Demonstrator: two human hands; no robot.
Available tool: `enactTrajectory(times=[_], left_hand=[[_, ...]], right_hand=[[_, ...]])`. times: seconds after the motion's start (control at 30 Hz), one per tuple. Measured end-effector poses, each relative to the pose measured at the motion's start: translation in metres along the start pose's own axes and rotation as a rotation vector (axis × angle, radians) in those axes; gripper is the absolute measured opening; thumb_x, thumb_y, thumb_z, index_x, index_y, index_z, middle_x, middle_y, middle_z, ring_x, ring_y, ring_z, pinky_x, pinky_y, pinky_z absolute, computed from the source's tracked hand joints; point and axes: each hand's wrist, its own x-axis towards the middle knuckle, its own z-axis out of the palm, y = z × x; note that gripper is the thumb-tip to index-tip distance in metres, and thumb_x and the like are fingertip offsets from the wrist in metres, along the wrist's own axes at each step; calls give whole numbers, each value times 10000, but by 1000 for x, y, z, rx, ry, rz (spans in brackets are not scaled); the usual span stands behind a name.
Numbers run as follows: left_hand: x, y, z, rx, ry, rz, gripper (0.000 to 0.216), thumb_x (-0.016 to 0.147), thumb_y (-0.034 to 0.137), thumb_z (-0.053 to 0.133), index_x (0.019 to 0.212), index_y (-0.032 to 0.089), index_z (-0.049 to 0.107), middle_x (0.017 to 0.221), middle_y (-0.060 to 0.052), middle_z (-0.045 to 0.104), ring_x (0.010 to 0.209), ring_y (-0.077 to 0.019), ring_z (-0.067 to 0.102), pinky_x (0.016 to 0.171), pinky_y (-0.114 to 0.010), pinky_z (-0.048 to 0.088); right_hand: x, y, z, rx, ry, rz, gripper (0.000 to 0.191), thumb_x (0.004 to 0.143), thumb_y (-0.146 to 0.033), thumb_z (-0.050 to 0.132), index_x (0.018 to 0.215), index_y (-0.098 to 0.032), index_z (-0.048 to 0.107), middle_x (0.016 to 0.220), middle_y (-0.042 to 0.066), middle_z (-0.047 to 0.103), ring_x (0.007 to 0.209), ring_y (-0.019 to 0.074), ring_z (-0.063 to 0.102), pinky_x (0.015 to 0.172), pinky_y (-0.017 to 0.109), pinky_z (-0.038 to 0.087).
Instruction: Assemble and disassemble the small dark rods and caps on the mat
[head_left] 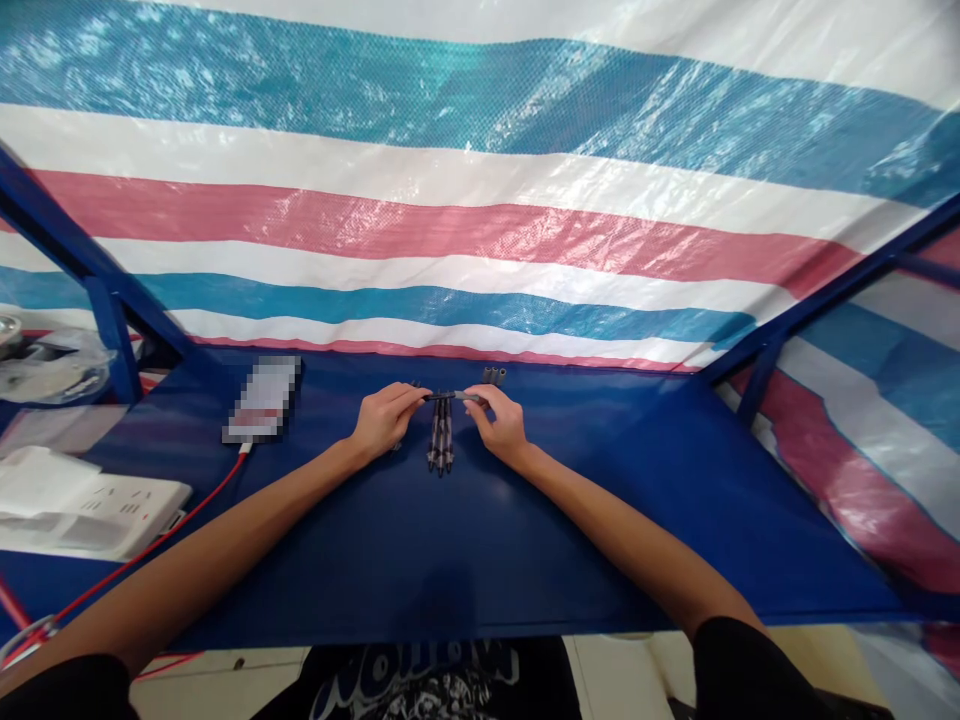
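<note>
My left hand pinches the dark end of a slim pen, which lies level between my two hands. The pen's greyish end sits in the closed fingertips of my right hand. Just below, several dark pens lie side by side on the blue table, pointing toward me; their far ends run under the held pen. Beyond my right hand are short grey hollow tubes, open ends facing me. Small dark parts beside my left hand are mostly hidden by it.
A phone with a red cable lies on the left of the blue table. A white power strip and plastic bags are farther left. Blue frame bars and a striped sheet bound the table.
</note>
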Motion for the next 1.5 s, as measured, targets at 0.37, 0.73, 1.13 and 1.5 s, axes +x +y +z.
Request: enactTrajectory(times=[0.37,0.73,1.13,1.5], left_hand=[[4,6,-3,-1,-29,-31,280,925,379,519,936,166,701,840,-57,705,754,-139,636,730,-255,504],[4,10,-3,37,-12,-27,254,924,344,518,919,168,702,827,-50,709,742,-133,634,718,-246,495],[5,8,-4,34,-54,-74,299,930,382,504,926,164,709,825,-54,706,726,-133,624,700,-248,480],[4,10,-5,29,-15,-41,242,917,327,523,919,167,705,817,-48,705,739,-134,629,705,-249,493]], right_hand=[[1,0,-2,-30,-38,-15,179,929,-287,520,997,-197,659,892,65,684,737,148,636,702,295,562],[0,-3,-6,9,-36,-37,257,952,-247,439,1098,-176,638,777,44,688,642,139,645,681,293,564],[-1,0,-4,-1,-68,118,258,952,-363,469,975,-197,665,857,46,708,680,140,671,691,287,570],[3,-6,-5,45,-15,14,177,921,-286,536,911,-176,675,813,61,686,699,147,631,676,292,539]])
